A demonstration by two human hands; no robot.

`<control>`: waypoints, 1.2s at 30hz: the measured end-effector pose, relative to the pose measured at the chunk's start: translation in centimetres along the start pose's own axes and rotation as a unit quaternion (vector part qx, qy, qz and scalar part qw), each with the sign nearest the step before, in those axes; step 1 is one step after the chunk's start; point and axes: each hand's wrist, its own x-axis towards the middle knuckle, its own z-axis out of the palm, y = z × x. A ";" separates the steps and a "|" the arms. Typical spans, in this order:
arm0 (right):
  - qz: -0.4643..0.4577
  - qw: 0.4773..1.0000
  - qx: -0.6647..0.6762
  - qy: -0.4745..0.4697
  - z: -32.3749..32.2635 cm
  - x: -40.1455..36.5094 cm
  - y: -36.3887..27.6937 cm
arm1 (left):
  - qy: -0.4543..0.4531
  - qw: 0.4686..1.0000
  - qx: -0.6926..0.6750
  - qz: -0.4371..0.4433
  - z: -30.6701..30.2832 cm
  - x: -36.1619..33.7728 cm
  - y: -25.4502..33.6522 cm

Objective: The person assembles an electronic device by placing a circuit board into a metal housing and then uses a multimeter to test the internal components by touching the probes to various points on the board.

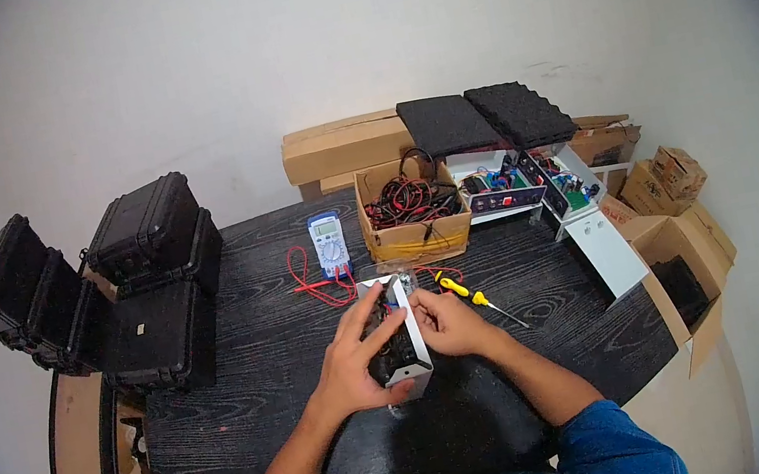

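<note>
I hold a white housing (417, 342) in front of me, over the middle of the tabletop (276, 397) towards its near edge. Its open side faces up and shows dark parts and some wiring within. My left hand (352, 358) grips it from the left, the fingers spread and reaching across the opening to the far end and right wall, the thumb at the near end. My right hand (453, 323) is at the right wall with its fingers curled in; I cannot tell whether they pinch anything there.

Just beyond the housing is a clear plastic container (393, 269). To its left and farther off, a blue-and-white multimeter (330, 243) lies with red leads (312, 285) looped beside it. Near the far edge, a cardboard box (418, 242) is full of tangled red and black cables (409, 201). Right of my right hand lie two yellow-handled tools, a shorter one (452, 287) and a screwdriver (504, 309) with its shaft pointing towards the near right.

Towards the far right corner are open white units (503, 199) with circuit boards and wires, with black foam sheets (449, 125) behind them. Black hard cases (152, 328) are stacked along the left edge.
</note>
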 end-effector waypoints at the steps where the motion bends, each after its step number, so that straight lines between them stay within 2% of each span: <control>1: 0.002 1.000 0.003 -0.004 -0.1 0.0 -0.1 | 0.010 1.000 0.006 -0.005 0.0 0.1 0.2; 8: -0.025 0.996 -0.073 -0.050 -1.5 0.5 1.2 | 0.014 0.996 0.059 -0.066 0.8 0.5 1.5; 11: -0.036 0.998 0.038 0.031 -1.5 0.7 2.5 | -0.062 0.993 0.039 -0.096 0.2 0.4 1.1; 12: -0.052 0.997 0.033 0.038 -1.9 0.9 2.0 | -0.107 0.987 0.027 -0.117 0.0 0.5 0.7; 15: -0.033 0.998 0.045 0.023 -2.9 0.5 0.4 | -0.140 0.982 -0.059 -0.116 1.6 -0.4 -1.8; 19: -0.052 0.997 0.012 0.046 -4.1 0.5 0.5 | -0.059 0.989 -0.064 -0.121 2.2 0.1 -1.2; 23: -0.071 0.987 -0.067 0.129 -6.3 1.1 2.5 | -0.049 0.992 0.024 -0.112 0.9 0.8 0.3; 24: 0.061 0.979 -0.169 0.097 -7.1 1.0 1.2 | -0.061 0.992 0.042 -0.103 0.3 1.1 0.9; 27: 0.082 0.930 -0.342 0.109 -6.5 0.4 5.1 | -0.095 0.987 0.090 -0.092 0.0 1.1 1.5; 28: 0.114 0.916 -0.376 0.087 -6.3 0.4 6.5 | -0.107 0.985 0.105 -0.090 0.1 1.1 1.5; 31: 0.159 0.904 -0.396 0.031 -5.9 0.2 8.1 | -0.151 0.974 0.135 -0.103 0.8 0.7 1.2; 36: 0.164 0.903 -0.397 0.022 -6.9 0.2 7.6 | -0.175 0.964 0.182 -0.086 2.3 0.0 0.0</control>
